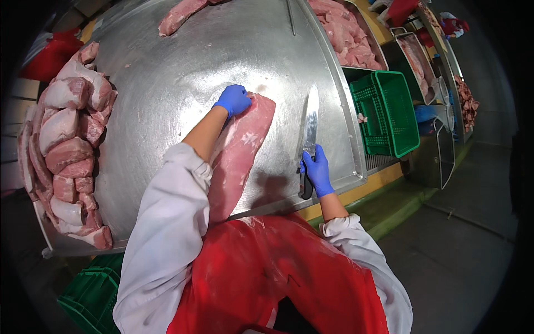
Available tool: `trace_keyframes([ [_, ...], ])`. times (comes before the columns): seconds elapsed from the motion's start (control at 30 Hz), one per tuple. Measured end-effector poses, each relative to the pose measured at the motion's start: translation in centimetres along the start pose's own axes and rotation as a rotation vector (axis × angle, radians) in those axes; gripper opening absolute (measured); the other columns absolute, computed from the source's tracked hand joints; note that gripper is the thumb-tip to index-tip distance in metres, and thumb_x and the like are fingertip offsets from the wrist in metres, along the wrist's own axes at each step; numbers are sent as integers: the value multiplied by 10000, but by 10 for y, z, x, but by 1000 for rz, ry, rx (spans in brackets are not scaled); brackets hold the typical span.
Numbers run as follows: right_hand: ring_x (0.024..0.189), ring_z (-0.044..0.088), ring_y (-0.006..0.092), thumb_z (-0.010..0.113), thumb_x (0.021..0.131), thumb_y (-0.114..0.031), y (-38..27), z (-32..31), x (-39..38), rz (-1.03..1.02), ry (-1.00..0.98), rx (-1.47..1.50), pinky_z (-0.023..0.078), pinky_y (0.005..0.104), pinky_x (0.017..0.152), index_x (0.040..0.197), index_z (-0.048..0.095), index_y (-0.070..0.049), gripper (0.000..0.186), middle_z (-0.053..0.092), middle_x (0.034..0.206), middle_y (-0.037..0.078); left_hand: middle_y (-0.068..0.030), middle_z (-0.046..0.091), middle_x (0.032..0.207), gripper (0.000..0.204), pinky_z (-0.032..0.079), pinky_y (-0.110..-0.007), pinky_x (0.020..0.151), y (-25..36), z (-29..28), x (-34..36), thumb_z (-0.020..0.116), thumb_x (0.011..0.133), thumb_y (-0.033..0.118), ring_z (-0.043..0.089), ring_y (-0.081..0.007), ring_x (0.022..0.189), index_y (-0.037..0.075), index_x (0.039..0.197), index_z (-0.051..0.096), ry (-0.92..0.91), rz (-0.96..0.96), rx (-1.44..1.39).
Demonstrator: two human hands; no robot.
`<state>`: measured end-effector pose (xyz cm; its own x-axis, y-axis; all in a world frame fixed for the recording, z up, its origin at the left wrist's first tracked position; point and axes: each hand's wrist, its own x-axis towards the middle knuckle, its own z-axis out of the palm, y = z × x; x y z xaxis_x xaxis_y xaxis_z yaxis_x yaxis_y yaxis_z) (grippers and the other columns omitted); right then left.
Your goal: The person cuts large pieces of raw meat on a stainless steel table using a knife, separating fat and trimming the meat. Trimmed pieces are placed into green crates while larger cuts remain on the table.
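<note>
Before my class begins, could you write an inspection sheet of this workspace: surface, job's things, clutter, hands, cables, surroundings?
Surface: metal table, shiny, smeared.
Job's things: long meat piece lying before the person; knife, blade pointing away.
Clutter: meat pile at left; thin rod at far side.
Hands: gloved left hand curled at the meat's far end; gloved right hand holding the knife.
Cables: nothing seen.
Surroundings: green crate right of the table.
</note>
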<state>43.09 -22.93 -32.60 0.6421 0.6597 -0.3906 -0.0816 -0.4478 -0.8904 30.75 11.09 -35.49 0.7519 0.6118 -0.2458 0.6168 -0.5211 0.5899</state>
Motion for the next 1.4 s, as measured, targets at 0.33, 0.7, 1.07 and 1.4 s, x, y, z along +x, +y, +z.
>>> trace_keyframes([
  [0.33, 791, 671, 448, 553, 922, -224, -107, 71, 98, -379, -254, -563, 525, 504, 737, 1570, 222, -260, 729, 680, 838, 270, -144, 636, 698, 227, 506, -365, 656, 38, 0, -54, 696, 797, 234, 588, -248, 625, 18, 777, 628, 220, -66, -397],
  [0.7, 556, 565, 113, 510, 890, -108, -97, -4, 58, 4, -678, -447, 506, 282, 530, 1538, 360, -347, 707, 640, 743, 74, -195, 639, 723, 176, 513, -409, 655, 63, 16, -73, 665, 827, 174, 627, -342, 660, 8, 774, 643, 320, -20, -329],
  [1.07, 572, 572, 110, 533, 883, -67, -70, 3, 59, 136, -895, 6, 483, 258, 496, 1586, 256, -188, 765, 577, 723, 37, -106, 658, 710, 185, 500, -333, 602, 61, -9, -73, 684, 822, 179, 606, -159, 633, -3, 841, 660, 283, -8, -455],
  [1.4, 527, 561, 136, 530, 919, -116, -72, 26, 18, 28, -817, -211, 507, 293, 514, 1581, 266, -260, 727, 605, 692, 74, -85, 657, 729, 233, 503, -306, 655, 49, -40, -64, 692, 836, 229, 584, -131, 669, 1, 874, 668, 324, 49, -504],
])
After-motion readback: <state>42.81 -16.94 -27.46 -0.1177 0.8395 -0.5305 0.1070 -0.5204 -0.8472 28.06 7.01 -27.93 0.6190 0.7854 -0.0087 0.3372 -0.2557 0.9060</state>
